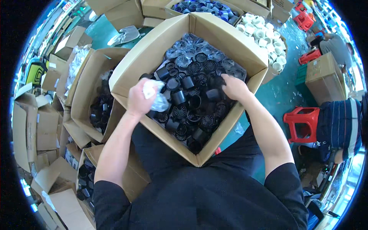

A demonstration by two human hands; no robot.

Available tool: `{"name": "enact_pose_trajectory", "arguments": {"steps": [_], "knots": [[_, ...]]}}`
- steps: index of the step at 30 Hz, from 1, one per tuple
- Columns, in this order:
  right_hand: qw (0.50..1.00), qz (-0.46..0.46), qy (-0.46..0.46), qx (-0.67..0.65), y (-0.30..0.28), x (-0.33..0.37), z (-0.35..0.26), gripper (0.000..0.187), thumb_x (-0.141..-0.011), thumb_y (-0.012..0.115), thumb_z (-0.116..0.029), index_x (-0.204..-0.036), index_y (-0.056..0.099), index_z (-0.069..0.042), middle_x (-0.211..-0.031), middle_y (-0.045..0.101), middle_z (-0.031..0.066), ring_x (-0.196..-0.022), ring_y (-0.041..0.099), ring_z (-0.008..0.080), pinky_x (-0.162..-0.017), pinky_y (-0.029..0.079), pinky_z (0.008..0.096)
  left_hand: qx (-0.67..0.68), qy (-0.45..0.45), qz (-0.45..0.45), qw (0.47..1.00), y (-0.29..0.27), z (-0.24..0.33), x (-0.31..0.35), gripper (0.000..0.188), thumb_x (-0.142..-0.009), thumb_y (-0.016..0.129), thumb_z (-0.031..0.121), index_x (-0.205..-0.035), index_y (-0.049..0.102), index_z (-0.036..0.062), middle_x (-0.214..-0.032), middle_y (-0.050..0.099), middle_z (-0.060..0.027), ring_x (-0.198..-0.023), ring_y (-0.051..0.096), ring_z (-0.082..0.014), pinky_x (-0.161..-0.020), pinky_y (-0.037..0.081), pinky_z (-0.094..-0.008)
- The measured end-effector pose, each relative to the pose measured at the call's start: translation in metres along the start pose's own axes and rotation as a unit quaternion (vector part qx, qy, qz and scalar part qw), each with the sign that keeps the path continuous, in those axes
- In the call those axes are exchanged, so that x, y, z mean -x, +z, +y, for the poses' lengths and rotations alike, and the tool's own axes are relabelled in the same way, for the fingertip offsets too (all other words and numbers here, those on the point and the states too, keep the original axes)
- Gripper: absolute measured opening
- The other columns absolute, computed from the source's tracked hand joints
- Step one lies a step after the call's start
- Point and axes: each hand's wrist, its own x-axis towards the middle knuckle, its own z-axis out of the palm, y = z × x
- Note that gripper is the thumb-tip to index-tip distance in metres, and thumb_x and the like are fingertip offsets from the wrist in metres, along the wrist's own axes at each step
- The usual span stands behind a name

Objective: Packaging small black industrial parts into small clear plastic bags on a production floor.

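An open cardboard box (234, 43) stands in front of me, holding many black plastic cups (179, 97), some upright, some on their sides, several showing slotted round ends. Clear plastic bags (183, 61) wrap the cups at the far corner. Over the box's left side, my left hand (141, 96) is closed around a crumpled clear plastic bag (160, 102). My right hand (234, 87) reaches over the right side, its fingers closed at the edge of a black cup (217, 85) smeared by motion.
More cardboard boxes (82, 99) with black parts crowd the left. Beyond the box sit blue cups (207, 8) and white cups (264, 36). Red stools (303, 119) and a seated person (339, 126) are at right; another person (335, 48) is farther back.
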Motion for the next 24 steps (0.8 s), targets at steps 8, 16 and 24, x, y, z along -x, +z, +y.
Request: {"name": "enact_pose_trajectory", "arguments": {"steps": [8, 16, 24], "knots": [[0.991, -0.122, 0.058, 0.023, -0.005, 0.009, -0.016, 0.036, -0.092, 0.048, -0.020, -0.120, 0.059, -0.001, -0.101, 0.071, 0.0255, -0.094, 0.067, 0.0465, -0.084, 0.052, 0.0520, 0.034, 0.109, 0.068, 0.991, -0.007, 0.015, 0.029, 0.012, -0.085, 0.071, 0.013, -0.092, 0.063, 0.0053, -0.079, 0.065, -0.0094, -0.062, 0.058, -0.0281, -0.060, 0.048, -0.0359], [0.991, -0.096, 0.073, 0.049, -0.009, 0.012, -0.023, 0.032, -0.091, 0.049, -0.021, -0.109, 0.062, 0.001, -0.098, 0.071, 0.0251, -0.091, 0.066, 0.0478, -0.081, 0.053, 0.0522, 0.061, 0.051, 0.221, 0.972, 0.011, 0.000, 0.077, 0.010, -0.085, 0.071, 0.008, -0.089, 0.063, 0.0047, -0.076, 0.065, -0.0099, -0.060, 0.058, -0.0277, -0.059, 0.048, -0.0346], [0.994, -0.083, 0.072, -0.018, -0.004, 0.003, -0.023, 0.031, -0.091, 0.049, -0.022, -0.098, 0.065, 0.003, -0.095, 0.071, 0.0251, -0.090, 0.067, 0.0460, -0.080, 0.053, 0.0507, 0.014, -0.006, 0.127, 0.992, -0.001, -0.008, 0.060, 0.012, -0.089, 0.069, 0.015, -0.090, 0.065, 0.0040, -0.075, 0.066, -0.0092, -0.062, 0.059, -0.0256, -0.060, 0.048, -0.0345]]}}
